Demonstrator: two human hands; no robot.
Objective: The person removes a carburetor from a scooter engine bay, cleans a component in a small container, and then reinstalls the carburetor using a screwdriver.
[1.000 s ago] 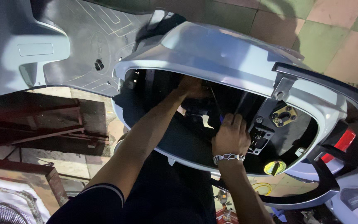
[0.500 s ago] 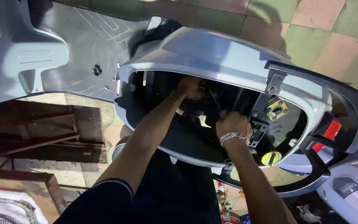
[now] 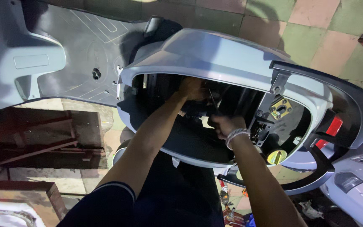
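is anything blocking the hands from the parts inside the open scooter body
Nothing visible does. Both hands are already through the open top of the grey scooter body: the left hand is deep in the dark cavity, and the right hand grips a thin dark tool. What they touch is too dark to tell.

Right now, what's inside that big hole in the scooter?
Both hands, left hand and right hand, reach into the scooter body among dark parts. What they touch is hidden in shadow.

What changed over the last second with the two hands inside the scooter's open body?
Little changed. The right hand shifted slightly up and left, toward the left hand; the view itself drifted too. Both hands remain deep in the silver scooter body, the right gripping a thin dark tool. Nothing visibly picked up or released.
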